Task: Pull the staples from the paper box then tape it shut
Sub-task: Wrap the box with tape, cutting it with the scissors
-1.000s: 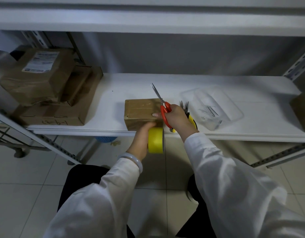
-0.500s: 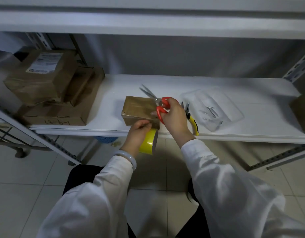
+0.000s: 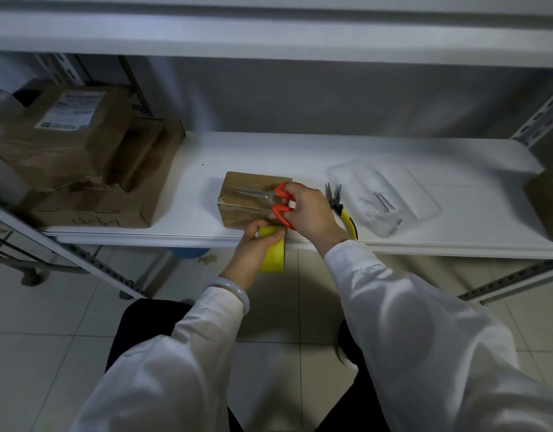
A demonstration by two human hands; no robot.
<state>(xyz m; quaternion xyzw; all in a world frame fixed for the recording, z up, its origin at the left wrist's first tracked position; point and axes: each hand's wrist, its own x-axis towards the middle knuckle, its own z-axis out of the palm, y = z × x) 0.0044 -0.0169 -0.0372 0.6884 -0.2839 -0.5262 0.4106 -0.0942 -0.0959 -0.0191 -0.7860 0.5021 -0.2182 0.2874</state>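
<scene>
- Sitting near the front edge of the white shelf (image 3: 269, 151), the paper box (image 3: 247, 198) lies just left of my right hand (image 3: 309, 210), just beyond my left hand (image 3: 253, 247);
- brown, blocky cardboard, glossy on top; red-handled steel scissors (image 3: 281, 210); round yellow tape roll (image 3: 273, 255);
- right fingers curl through the scissor loops, blades over the box top; left hand grips the roll against the box's front.

Nothing reads clearly: the white label (image 3: 72, 110) on the top brown parcel (image 3: 47, 151) is blurred, and the handwriting on the bottom carton (image 3: 91, 207) front is illegible.
</scene>
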